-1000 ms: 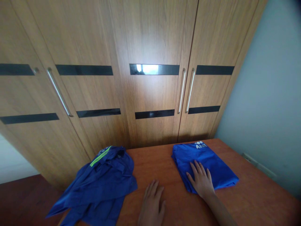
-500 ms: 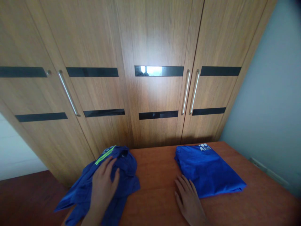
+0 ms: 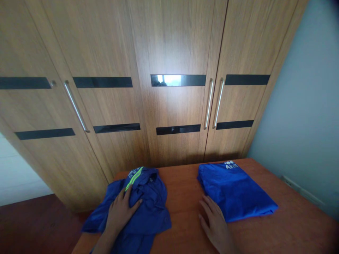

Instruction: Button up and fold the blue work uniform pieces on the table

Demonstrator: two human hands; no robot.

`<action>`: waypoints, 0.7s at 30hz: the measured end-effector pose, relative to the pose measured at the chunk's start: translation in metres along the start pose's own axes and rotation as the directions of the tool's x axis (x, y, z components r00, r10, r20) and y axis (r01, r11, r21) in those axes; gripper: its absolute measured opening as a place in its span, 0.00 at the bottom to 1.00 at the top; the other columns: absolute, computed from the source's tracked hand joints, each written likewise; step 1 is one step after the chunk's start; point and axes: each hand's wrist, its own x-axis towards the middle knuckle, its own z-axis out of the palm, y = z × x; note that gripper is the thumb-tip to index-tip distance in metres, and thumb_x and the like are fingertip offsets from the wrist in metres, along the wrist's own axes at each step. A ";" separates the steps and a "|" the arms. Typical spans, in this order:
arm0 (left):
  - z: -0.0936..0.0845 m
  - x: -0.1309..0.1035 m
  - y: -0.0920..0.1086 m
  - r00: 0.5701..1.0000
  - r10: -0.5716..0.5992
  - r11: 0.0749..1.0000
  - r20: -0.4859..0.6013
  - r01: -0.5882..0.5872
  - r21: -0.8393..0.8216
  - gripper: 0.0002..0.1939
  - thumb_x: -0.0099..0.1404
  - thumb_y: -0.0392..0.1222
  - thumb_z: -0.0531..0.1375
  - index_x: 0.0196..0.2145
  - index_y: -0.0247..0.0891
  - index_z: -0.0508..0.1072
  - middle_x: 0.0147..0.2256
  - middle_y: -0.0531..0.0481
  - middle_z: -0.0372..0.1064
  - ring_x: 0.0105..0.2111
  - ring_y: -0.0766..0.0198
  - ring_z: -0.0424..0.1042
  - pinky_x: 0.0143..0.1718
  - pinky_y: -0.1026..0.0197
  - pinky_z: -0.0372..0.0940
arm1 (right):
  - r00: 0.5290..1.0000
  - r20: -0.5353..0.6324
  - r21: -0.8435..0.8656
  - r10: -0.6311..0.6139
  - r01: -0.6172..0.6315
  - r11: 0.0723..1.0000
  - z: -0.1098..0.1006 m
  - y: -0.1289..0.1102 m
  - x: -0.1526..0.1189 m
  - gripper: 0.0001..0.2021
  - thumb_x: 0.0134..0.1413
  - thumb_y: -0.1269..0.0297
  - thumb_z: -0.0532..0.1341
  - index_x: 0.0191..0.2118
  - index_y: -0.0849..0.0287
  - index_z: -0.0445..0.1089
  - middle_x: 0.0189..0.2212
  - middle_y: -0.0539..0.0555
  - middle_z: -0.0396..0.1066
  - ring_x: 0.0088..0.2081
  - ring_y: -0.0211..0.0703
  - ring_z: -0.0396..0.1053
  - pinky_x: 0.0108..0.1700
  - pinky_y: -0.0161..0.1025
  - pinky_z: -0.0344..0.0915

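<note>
A crumpled dark blue garment [image 3: 144, 215] with white lettering and a neon yellow-green stripe lies on the left part of the tabletop, some of it toward the left edge. My left hand [image 3: 122, 211] rests on top of it, palm down, thumb apart from the other fingers. To the right sits a brighter blue folded cloth item [image 3: 235, 192], flat, with white letters at its far end. Beside its near left corner is my right hand [image 3: 214, 220], fingers loosely stretched over the wood. Whether those fingertips touch the folded item I cannot tell.
The reddish-brown wooden table [image 3: 182, 197] stands against a tall wooden wardrobe [image 3: 174, 113] with metal handles and black strips. At the right is a pale wall [image 3: 299, 116] with a socket strip [image 3: 298, 190] low on it. Dark red floor [image 3: 34, 225] shows at the left.
The dark blue garment has shifted to the right across the table, with my left hand moving along on it. My right hand and the folded item have hardly moved.
</note>
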 end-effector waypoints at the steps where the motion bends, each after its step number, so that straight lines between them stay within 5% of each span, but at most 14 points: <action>1: 0.001 -0.006 0.010 0.999 0.033 0.999 -0.008 -0.033 -0.007 0.39 0.62 0.63 0.49 0.64 0.37 0.51 0.61 0.37 0.56 0.58 0.47 0.61 0.56 0.48 0.55 | 0.999 -0.028 0.023 0.027 -0.027 0.999 -0.003 0.006 0.005 0.21 0.62 0.59 0.50 0.56 0.59 0.65 0.59 0.59 0.61 0.60 0.50 0.59 0.60 0.50 0.59; 4: 0.005 -0.022 0.041 0.993 0.118 0.992 -0.019 -0.119 -0.051 0.38 0.62 0.61 0.51 0.64 0.37 0.53 0.61 0.38 0.55 0.59 0.48 0.59 0.58 0.49 0.54 | 0.993 -0.079 -0.003 0.093 -0.094 0.996 -0.016 0.032 0.024 0.22 0.63 0.58 0.46 0.56 0.60 0.64 0.59 0.60 0.61 0.60 0.50 0.59 0.60 0.50 0.58; 8: 0.011 -0.038 0.076 0.984 0.174 0.972 -0.043 -0.178 -0.156 0.34 0.63 0.56 0.53 0.63 0.39 0.56 0.61 0.41 0.57 0.59 0.50 0.59 0.59 0.49 0.54 | 0.958 -0.052 -0.291 0.284 -0.286 0.913 -0.023 0.062 0.044 0.26 0.60 0.52 0.49 0.59 0.58 0.61 0.63 0.61 0.54 0.64 0.59 0.49 0.60 0.65 0.47; 13: 0.018 -0.048 0.094 0.978 0.207 0.899 -0.040 -0.206 -0.387 0.28 0.63 0.39 0.51 0.61 0.44 0.60 0.61 0.45 0.58 0.60 0.55 0.58 0.61 0.49 0.52 | 0.917 -0.025 -0.421 0.398 -0.371 0.828 -0.015 0.077 0.047 0.31 0.58 0.48 0.50 0.62 0.61 0.58 0.64 0.63 0.52 0.65 0.60 0.46 0.61 0.63 0.44; 17: 0.016 -0.044 0.091 0.977 0.211 0.700 -0.043 -0.181 -0.691 0.23 0.63 0.41 0.49 0.54 0.41 0.69 0.59 0.46 0.63 0.59 0.57 0.61 0.62 0.51 0.51 | 0.919 -0.091 -0.313 0.383 -0.392 0.865 -0.021 0.069 0.049 0.28 0.58 0.53 0.51 0.58 0.67 0.62 0.62 0.68 0.55 0.64 0.64 0.48 0.61 0.65 0.43; 21: 0.003 -0.037 0.088 0.997 0.073 0.426 0.022 -0.011 -0.905 0.22 0.62 0.46 0.52 0.49 0.37 0.74 0.53 0.45 0.70 0.57 0.54 0.64 0.63 0.48 0.49 | 0.990 0.024 0.127 0.138 -0.140 0.982 -0.028 0.031 0.049 0.24 0.60 0.56 0.51 0.57 0.63 0.63 0.59 0.62 0.61 0.62 0.52 0.55 0.63 0.50 0.50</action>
